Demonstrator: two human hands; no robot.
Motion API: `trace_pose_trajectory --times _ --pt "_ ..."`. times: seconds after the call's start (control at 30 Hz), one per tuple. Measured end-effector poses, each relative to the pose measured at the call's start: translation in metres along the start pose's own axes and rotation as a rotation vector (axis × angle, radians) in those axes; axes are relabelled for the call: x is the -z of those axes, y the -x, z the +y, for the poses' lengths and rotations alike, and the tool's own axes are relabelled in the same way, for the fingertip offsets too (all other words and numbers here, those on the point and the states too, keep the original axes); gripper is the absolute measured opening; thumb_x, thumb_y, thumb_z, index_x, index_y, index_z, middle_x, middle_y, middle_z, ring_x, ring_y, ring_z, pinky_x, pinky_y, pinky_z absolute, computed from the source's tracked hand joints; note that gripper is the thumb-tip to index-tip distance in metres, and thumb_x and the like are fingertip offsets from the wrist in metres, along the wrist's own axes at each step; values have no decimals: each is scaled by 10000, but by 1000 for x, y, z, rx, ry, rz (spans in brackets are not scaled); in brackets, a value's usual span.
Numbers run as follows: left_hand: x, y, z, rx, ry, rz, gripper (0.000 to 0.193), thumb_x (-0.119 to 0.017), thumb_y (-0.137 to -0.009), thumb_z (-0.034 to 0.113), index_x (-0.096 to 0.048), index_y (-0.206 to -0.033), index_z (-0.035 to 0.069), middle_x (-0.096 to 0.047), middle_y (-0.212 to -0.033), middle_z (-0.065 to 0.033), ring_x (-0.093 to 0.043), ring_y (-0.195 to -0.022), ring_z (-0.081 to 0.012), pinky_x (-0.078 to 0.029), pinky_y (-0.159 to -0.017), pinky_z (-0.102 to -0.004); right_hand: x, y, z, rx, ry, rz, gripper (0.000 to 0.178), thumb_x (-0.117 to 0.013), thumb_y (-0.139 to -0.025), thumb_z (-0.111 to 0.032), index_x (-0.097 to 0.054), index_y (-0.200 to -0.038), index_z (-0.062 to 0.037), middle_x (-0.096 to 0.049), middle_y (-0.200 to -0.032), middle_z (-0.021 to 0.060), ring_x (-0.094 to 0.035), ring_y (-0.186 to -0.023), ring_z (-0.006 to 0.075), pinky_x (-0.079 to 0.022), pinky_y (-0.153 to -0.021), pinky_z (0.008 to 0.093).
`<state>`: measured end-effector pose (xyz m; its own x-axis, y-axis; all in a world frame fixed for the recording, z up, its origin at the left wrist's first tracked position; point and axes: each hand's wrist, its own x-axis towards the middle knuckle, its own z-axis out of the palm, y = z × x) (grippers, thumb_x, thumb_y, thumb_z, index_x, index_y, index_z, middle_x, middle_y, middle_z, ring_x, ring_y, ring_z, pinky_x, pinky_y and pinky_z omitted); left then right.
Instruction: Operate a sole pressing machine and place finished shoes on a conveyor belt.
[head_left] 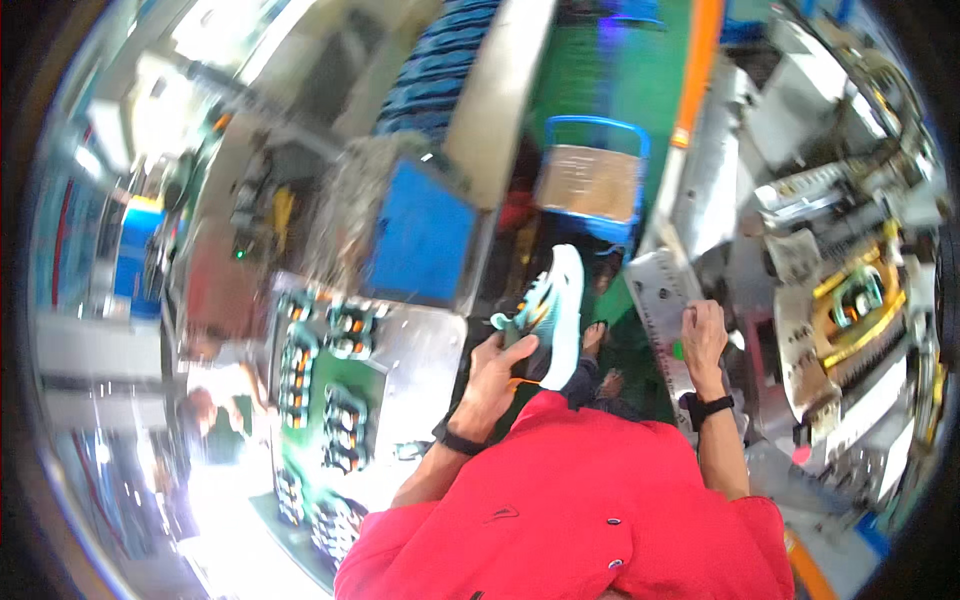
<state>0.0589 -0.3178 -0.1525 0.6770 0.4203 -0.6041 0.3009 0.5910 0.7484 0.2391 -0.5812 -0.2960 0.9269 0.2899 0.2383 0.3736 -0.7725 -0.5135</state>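
Note:
My left hand (490, 385) is closed around the heel end of a sneaker (556, 325) with a pale mint sole and a dark upper with orange trim. The sneaker points away from me, its sole turned to the right. To the right, my right hand (704, 335) has its fingers curled beside a perforated metal plate (660, 290) on a machine. Its fingertips are hidden, so whether it holds anything does not show. A green button (678, 350) sits just left of that hand.
At the right, a machine carries a yellow frame (845, 340) around another shoe (858, 298). To the left, rows of shoe parts (345, 430) lie on a green-topped table. Ahead are a blue panel (420, 232), a blue-framed cart (590, 180) and an orange post (700, 70).

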Motion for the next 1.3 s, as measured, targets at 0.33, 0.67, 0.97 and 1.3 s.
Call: trace_pose_trajectory --times 0.33,0.67,0.97,1.3 --pt "154 42 -63 -105 417 526 204 -711 -825 78 -622 -943 -63 -665 -918 -118 -674 -782 -211 -570 -716 -337 -73 -3 71 148 58 39 167 -593 -861 -71 -646 -1015 -33 -630 -981 130 -607 -882 289 -490 -793 353" --pt "442 -16 -93 -153 506 1285 375 -792 -678 60 -596 -974 -61 -656 -923 -169 -667 -795 -257 -552 -737 -369 17 -197 -310 685 -410 17 132 -601 -939 -98 -621 -1032 -8 -632 -921 65 -589 -813 142 -482 -725 266" --pt "618 -61 -147 -119 -314 1511 678 -707 -726 191 -357 -1260 -36 -579 -1138 -306 -595 -1013 -460 -477 -878 -483 -18 -259 -759 1220 -59 21 359 -716 -807 -246 -627 -1058 -5 -688 -859 128 -663 -776 243 -511 -730 355" --pt "615 -82 -97 114 -124 1569 703 -733 -774 303 -374 -1334 77 -599 -1163 -228 -622 -963 -448 -489 -821 -508 -161 -438 -933 691 152 -419 768 -635 -790 -622 -586 -1269 -23 -627 -1179 157 -602 -1055 263 -501 -785 421"
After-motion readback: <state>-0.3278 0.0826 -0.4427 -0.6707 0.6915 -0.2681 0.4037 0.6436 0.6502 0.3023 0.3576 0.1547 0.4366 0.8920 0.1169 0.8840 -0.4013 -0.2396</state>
